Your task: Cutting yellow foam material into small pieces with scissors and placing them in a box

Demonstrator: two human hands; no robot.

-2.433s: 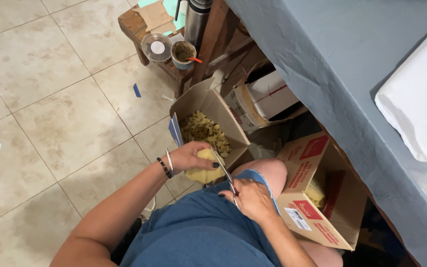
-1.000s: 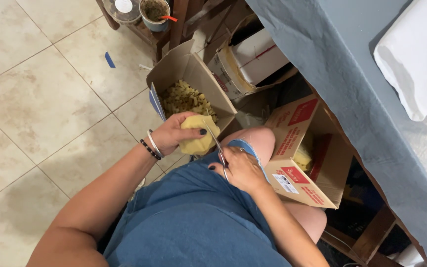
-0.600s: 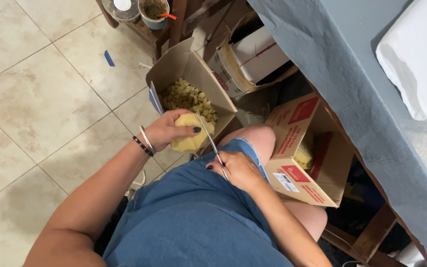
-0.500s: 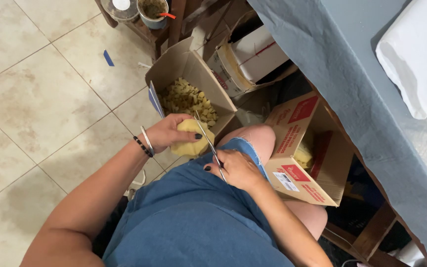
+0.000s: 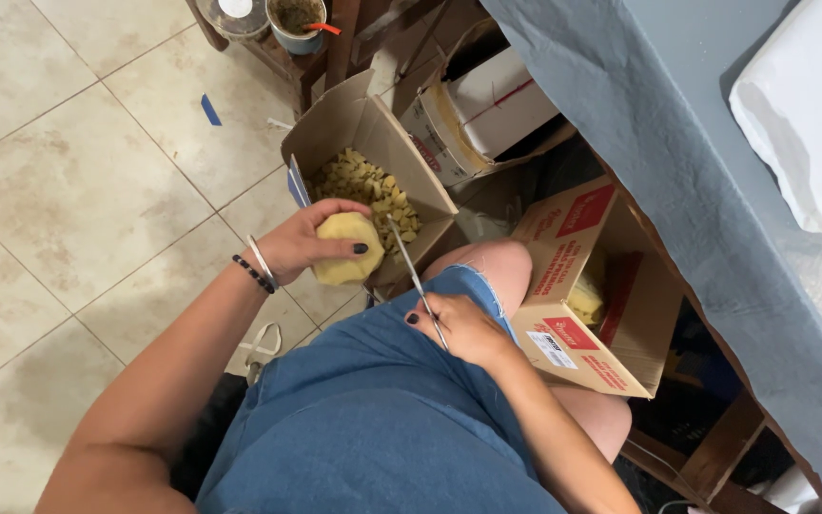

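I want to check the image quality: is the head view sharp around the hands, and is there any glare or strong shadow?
Head view: even, soft daylight, no hard shadows; the left hand, the yellow peeled piece and the knife in the right hand look sharp; slight overexposure on the white cloth; mild wide-angle bending at the edges.

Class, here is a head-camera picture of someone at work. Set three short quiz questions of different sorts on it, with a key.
1. True or false: the left hand holds a pale yellow chunk.
2. The right hand holds: A a spoon, B a thin knife, C a cup.
3. What fills the open brown box beyond the hands?

Key: 1 true. 2 B. 3 Small yellow cut pieces.
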